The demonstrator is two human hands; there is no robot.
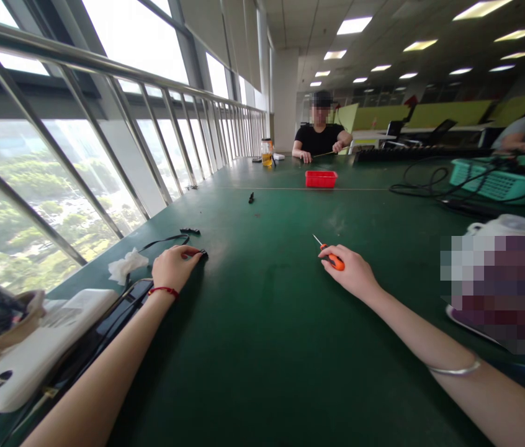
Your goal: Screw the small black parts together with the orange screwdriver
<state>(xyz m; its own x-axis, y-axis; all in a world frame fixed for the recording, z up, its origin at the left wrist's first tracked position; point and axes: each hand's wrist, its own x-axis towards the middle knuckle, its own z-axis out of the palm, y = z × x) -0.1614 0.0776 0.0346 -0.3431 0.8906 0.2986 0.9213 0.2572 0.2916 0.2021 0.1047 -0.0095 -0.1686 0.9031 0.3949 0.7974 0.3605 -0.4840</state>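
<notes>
On the left of the green table (262, 323), my left hand (172, 266) pinches a small black part (203, 255) at its fingertips; the part's kind is too small to make out. My right hand (350, 270) is closed around a screwdriver (336, 261) with an orange and black handle. The screwdriver's thin metal shaft points forward and left, away from me. Just beyond my left hand lies another black piece (190, 231), next to a black cable (162, 241). Farther up the table sits one more small black piece (251, 198).
A crumpled white tissue (127, 265) and a white device (53, 347) lie left. A red tray (321, 179) stands ahead, before a seated person (321, 133). At right are a teal basket (499, 180), cables and a white bag (514, 225). A metal railing (151, 105) runs left.
</notes>
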